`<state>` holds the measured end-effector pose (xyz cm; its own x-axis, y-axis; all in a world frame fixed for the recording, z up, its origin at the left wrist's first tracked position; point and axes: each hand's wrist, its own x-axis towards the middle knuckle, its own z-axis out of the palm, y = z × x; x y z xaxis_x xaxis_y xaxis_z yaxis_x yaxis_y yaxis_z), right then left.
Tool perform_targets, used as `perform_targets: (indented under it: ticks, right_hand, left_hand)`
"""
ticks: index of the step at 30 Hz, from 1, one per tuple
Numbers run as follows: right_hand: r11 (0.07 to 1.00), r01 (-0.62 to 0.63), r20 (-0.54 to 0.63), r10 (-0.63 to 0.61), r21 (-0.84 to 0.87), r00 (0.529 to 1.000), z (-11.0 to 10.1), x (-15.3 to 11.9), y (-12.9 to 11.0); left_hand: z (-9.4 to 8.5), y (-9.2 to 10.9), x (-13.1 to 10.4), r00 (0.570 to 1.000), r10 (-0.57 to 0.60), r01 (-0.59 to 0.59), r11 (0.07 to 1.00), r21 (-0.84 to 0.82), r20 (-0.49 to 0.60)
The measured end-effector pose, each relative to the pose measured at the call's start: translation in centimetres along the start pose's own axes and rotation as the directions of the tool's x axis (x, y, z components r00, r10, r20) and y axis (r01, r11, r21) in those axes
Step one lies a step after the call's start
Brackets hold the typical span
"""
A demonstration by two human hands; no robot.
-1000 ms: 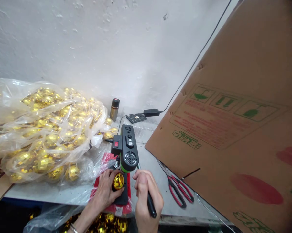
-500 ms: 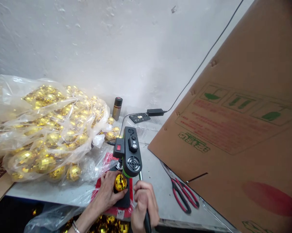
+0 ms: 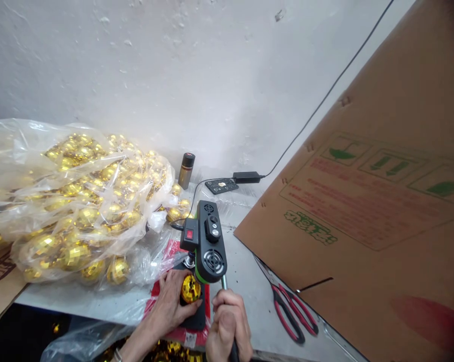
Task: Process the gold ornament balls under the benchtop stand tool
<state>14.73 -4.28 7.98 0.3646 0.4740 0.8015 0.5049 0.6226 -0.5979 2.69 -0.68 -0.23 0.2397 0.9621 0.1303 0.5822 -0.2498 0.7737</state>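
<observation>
A shiny gold mirrored ball [image 3: 191,289] sits on the black base of a small bench drill press [image 3: 211,241], just below its head. My left hand [image 3: 174,296] curls around the ball, fingers behind it and thumb in front. To the right of the base, my right hand [image 3: 229,324] is wrapped round the press's lever [image 3: 234,350], a metal rod with a black grip. The drill head hides the tip of the tool, so I cannot tell whether it touches the ball.
A clear plastic bag [image 3: 98,201] full of gold balls covers the left side. Behind the press stand a spray can [image 3: 186,171], a phone [image 3: 221,185] and a power adapter [image 3: 247,177]. Red-handled scissors [image 3: 294,311] lie by a large cardboard box [image 3: 362,201] on the right.
The whole view has shifted slightly, so everything appears a little further right. Both hands keep the same grip on the ball and the lever.
</observation>
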Motion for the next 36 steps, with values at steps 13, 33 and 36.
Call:
perform_targets:
  ticks: [13, 33, 36]
  right_hand:
    - [0.999, 0.034, -0.038, -0.035, -0.034, 0.999, 0.2, -0.2, 0.6]
    - [0.998, 0.053, 0.055, -0.051, -0.032, 0.997, -0.8, -1.0, 1.8]
    - [0.996, 0.072, 0.076, -0.069, -0.046, 0.995, -0.6, -2.1, 2.7]
  left_hand:
    - [0.9, -0.6, 0.0, 0.999, 0.005, -0.006, 1.000, -0.016, -0.047]
    - [0.6, -0.5, 0.4, 0.999, 0.006, -0.008, 0.999, -0.047, -0.050]
    - [0.7, -0.7, 0.3, 0.998, 0.019, -0.022, 0.999, -0.044, -0.059]
